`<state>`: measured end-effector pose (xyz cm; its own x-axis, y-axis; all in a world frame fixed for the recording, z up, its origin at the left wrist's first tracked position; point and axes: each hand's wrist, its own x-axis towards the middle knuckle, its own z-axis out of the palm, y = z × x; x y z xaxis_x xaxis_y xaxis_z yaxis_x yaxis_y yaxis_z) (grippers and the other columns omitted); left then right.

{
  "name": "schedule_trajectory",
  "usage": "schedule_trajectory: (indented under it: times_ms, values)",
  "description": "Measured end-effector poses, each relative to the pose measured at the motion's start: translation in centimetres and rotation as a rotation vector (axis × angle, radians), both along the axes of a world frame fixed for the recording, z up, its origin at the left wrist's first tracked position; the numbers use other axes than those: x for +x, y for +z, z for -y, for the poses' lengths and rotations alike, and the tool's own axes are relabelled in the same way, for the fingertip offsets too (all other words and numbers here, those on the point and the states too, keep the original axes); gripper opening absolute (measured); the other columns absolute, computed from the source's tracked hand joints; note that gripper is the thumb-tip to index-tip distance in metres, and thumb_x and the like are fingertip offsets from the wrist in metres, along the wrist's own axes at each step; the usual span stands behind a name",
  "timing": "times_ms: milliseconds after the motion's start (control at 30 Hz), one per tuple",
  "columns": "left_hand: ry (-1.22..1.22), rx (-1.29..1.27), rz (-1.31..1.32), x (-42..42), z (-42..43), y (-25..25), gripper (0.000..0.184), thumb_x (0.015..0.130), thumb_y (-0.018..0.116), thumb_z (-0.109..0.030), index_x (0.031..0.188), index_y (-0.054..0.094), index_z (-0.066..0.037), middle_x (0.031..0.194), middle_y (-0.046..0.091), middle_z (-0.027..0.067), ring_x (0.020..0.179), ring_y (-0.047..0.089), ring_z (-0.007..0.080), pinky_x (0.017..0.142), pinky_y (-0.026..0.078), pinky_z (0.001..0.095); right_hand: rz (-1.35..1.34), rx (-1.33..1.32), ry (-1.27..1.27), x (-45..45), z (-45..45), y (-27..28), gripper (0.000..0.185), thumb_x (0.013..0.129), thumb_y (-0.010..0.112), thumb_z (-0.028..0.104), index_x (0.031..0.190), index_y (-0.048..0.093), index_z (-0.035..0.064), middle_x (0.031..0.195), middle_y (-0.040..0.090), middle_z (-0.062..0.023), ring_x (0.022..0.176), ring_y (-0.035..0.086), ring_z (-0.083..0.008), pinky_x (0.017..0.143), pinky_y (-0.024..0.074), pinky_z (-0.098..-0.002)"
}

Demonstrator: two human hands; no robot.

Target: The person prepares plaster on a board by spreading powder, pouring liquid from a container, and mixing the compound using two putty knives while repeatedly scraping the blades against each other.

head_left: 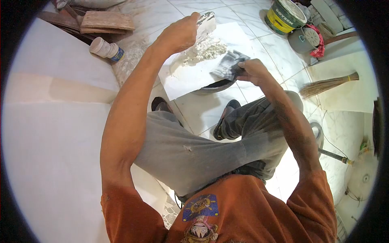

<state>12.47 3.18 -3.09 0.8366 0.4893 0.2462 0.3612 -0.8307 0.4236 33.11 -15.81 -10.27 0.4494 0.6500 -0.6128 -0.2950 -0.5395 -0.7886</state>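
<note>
My left hand (178, 35) is closed on a putty knife (206, 23) smeared with white putty, over the far left part of a white board. A lumpy heap of wet white putty (204, 52) lies on the board (178, 85) between my hands. My right hand (253, 72) grips a wide, flat scraper (230, 65) with grey-white smears, at the board's near right side. Its blade is close to the putty; I cannot tell if it touches the board. Under the board shows the rim of a dark basin (219, 86).
Wooden planks (107, 21) and a white plastic tub (106, 49) lie at far left. A paint bucket (285, 16) and a grey pail (304, 39) stand at far right. A stick broom (330, 85) rests at right. A white ledge (56, 121) borders my left side.
</note>
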Motion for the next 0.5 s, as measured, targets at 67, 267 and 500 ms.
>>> schedule_trajectory:
  times_ms: [67, 267, 500]
  values:
    - [0.010, -0.024, 0.029, -0.2, 0.0, 0.2, 0.031, 0.097, 0.047, -0.017, 0.122, 0.043, 0.002, 0.099, 0.061, 0.0317, 0.094, 0.060, 0.0479, 0.084, 0.045, 0.0515, -0.129, 0.138, 0.036, -0.5, -1.4, -3.0, 0.016, 0.091, 0.056, 0.006, 0.101, 0.060, -0.0070, 0.090, 0.064, -0.0129, 0.079, 0.066, -0.0270, 0.075, 0.0610, -0.0426]
    - [-0.017, -0.038, 0.111, -0.5, 0.9, 0.5, 0.028, 0.097, 0.048, -0.018, 0.116, 0.044, 0.002, 0.096, 0.061, 0.0329, 0.091, 0.060, 0.0487, 0.080, 0.046, 0.0520, -0.090, 0.207, 0.095, -4.2, -4.1, 0.2, 0.021, 0.093, 0.053, 0.006, 0.105, 0.060, -0.0097, 0.098, 0.065, -0.0157, 0.083, 0.067, -0.0276, 0.073, 0.0621, -0.0388]
    - [-0.046, -0.049, 0.043, 2.0, 3.1, -0.9, 0.026, 0.085, 0.047, -0.005, 0.108, 0.045, 0.007, 0.098, 0.063, 0.0333, 0.096, 0.062, 0.0482, 0.083, 0.049, 0.0527, -0.043, 0.290, 0.179, -4.2, -4.6, 3.1, 0.022, 0.097, 0.053, 0.011, 0.105, 0.060, -0.0069, 0.097, 0.068, -0.0153, 0.085, 0.069, -0.0245, 0.081, 0.0582, -0.0369]
